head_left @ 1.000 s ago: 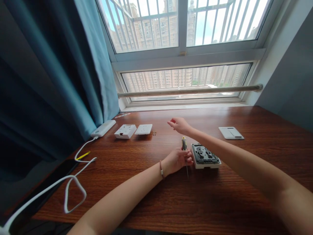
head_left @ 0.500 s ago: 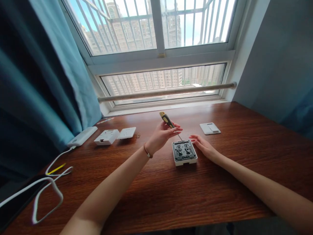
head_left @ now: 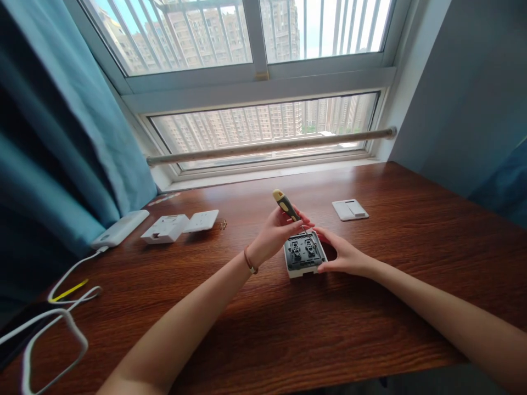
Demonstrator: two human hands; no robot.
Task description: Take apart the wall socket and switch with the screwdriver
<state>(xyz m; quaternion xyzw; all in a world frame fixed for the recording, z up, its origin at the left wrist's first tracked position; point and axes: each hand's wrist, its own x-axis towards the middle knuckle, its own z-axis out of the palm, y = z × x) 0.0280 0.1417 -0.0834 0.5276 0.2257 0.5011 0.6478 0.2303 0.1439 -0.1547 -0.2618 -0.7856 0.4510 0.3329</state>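
Right fingers (head_left: 327,267) have moved, widely gripping the box (head_left: 302,256); left fingers (head_left: 291,226) clasp screwdriver (head_left: 285,205).

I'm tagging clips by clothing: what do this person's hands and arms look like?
A thin brown bracelet with a pale piece circles the wrist of the left hand; the right hand wears nothing. No sleeves or gloves show.

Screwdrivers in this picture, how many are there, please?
1: the screwdriver in the left hand, slanting down over the dark-topped box. The right hand is at the box's side.
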